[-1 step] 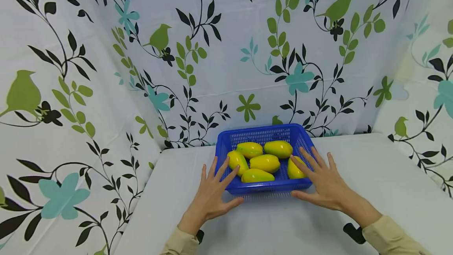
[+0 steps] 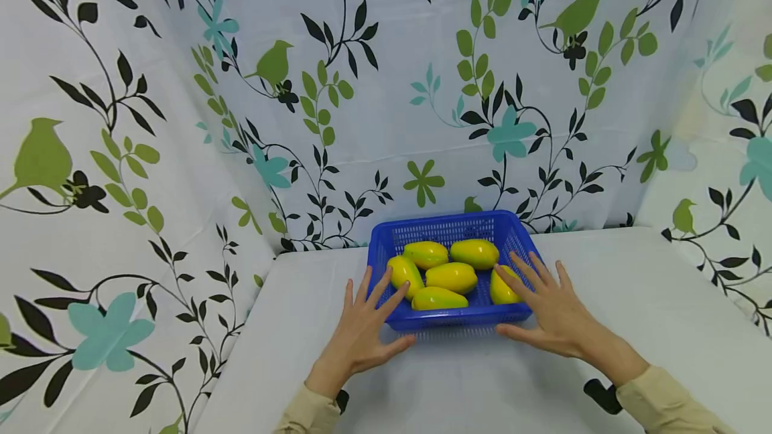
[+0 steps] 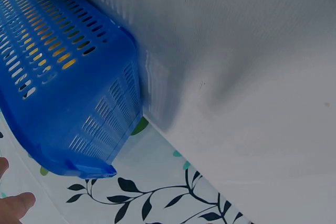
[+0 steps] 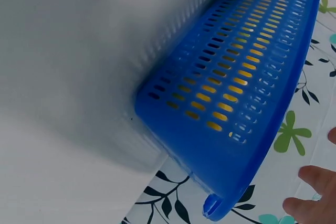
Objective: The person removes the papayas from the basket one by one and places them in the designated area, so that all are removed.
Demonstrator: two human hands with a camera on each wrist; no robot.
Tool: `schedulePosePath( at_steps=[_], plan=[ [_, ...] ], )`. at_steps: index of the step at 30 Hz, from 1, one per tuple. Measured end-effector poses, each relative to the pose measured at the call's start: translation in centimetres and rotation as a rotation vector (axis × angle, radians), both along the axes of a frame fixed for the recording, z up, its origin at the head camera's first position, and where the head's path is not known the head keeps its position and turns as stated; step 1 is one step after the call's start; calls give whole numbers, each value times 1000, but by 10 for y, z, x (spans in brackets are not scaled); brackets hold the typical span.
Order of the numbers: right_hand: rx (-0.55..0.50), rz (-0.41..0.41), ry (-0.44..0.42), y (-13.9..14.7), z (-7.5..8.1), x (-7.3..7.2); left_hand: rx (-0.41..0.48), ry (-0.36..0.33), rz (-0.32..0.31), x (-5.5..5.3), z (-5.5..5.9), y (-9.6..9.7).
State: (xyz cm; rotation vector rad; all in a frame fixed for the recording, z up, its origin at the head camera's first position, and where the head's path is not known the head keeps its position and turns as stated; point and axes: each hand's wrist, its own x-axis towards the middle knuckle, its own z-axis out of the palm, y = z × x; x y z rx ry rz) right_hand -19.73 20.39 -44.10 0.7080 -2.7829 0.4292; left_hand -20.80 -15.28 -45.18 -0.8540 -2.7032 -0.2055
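Note:
A blue plastic basket (image 2: 460, 317) with slotted walls holds several yellow mangoes (image 2: 451, 278), tinged green. My left hand (image 2: 362, 333), fingers spread, is at the basket's front left corner in the head view. At the front right corner is my right hand (image 2: 557, 319), also spread, its fingers partly hiding one mango (image 2: 503, 286). Both hands hold nothing. In the left wrist view, fingertips (image 3: 18, 205) appear apart from the basket wall (image 3: 68, 108). The right wrist view likewise has fingers (image 4: 315, 179) clear of the basket's side (image 4: 210, 145).
The basket stands on a white-covered table (image 2: 446, 387), near its back edge. Behind and to both sides hangs a white cloth (image 2: 386, 119) printed with leaves, birds and flowers. Dark bands or devices (image 2: 603, 396) show near the wrists, by beige sleeves (image 2: 669, 400).

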Motion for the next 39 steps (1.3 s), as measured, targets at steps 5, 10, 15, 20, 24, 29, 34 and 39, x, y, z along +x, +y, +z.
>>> schedulePosePath(
  at_steps=[5, 10, 15, 20, 24, 29, 34, 39],
  plan=[
    [-30, 6, -51, 0, -3, 6, 17, -19, 26, 1, -8, 4],
    [-27, 29, -71, 0, -8, 14, 171, -32, 79, 3, -20, 4],
    [-22, 12, -49, 3, -4, 18, 361, -36, 194, -12, -24, 13],
    [-18, -12, -58, 6, 0, 21, 518, -187, 339, -27, -26, 22],
    [-20, -10, -42, 7, -1, 22, 597, -286, 442, -36, -28, 21],
    [-31, -29, -64, 10, -1, 22, 665, -367, 491, -43, -28, 18],
    [-29, -50, -87, 15, -1, 22, 721, -386, 479, -46, -22, 18],
    [-8, -35, -54, 22, 4, 20, 697, -394, 466, -48, -16, 17]
  ],
)
